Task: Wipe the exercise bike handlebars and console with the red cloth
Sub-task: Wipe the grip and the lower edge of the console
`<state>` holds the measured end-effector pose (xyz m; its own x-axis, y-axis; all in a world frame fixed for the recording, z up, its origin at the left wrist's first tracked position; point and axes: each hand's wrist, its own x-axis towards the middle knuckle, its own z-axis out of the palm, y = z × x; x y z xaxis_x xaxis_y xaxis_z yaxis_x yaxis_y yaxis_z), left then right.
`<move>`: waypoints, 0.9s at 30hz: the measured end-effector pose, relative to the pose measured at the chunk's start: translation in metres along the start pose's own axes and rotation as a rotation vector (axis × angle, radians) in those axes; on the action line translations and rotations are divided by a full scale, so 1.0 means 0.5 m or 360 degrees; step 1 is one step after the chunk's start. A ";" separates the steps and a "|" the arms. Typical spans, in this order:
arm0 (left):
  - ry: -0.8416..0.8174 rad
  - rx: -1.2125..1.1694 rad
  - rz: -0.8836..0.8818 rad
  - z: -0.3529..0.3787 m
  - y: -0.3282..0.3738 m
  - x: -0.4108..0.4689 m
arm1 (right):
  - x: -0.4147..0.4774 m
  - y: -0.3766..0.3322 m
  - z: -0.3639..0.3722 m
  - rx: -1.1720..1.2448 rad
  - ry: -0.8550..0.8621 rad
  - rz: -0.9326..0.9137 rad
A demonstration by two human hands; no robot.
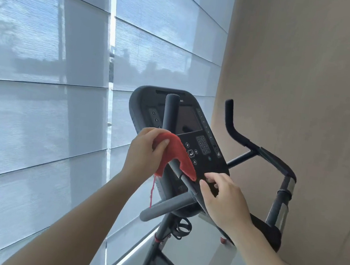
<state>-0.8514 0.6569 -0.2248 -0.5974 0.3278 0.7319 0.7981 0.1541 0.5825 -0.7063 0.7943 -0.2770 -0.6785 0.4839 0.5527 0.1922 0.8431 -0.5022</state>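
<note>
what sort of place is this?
Probably a gym or a home fitness corner, indoors. An exercise bike with a button console and handlebars stands beside tall sheer blinds and a beige wall. No other equipment shows, so I can't tell which.

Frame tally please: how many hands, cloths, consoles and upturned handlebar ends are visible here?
Bare hands: 2, left hand and right hand
Red woven cloth: 1
Black bike console: 1
Upturned dark handlebar ends: 2, near and far
Total: 6
</note>
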 end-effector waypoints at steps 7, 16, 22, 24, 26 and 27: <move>0.0093 -0.0166 0.0170 -0.024 -0.031 0.159 | 0.036 -0.015 0.032 -0.0068 0.0136 0.0156; 0.0036 -0.0325 0.0270 0.034 -0.084 0.213 | 0.029 -0.020 0.045 -0.0136 0.0277 0.0182; -0.0225 -0.0372 0.0178 0.025 -0.147 0.187 | 0.032 -0.031 0.050 -0.0240 0.0257 0.0235; -0.0350 -0.0510 0.0086 0.017 -0.143 0.182 | 0.031 -0.035 0.052 -0.0238 0.0254 0.0255; -0.0387 -0.0605 0.0077 0.016 -0.131 0.188 | 0.032 -0.037 0.053 -0.0245 0.0252 0.0259; -0.0370 -0.0610 0.0089 0.018 -0.123 0.191 | 0.032 -0.037 0.053 -0.0246 0.0262 0.0258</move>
<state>-0.9569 0.6872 -0.1939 -0.4860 0.5332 0.6925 0.7160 -0.2115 0.6653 -0.7393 0.7801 -0.2765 -0.5080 0.6365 0.5804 0.4034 0.7711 -0.4926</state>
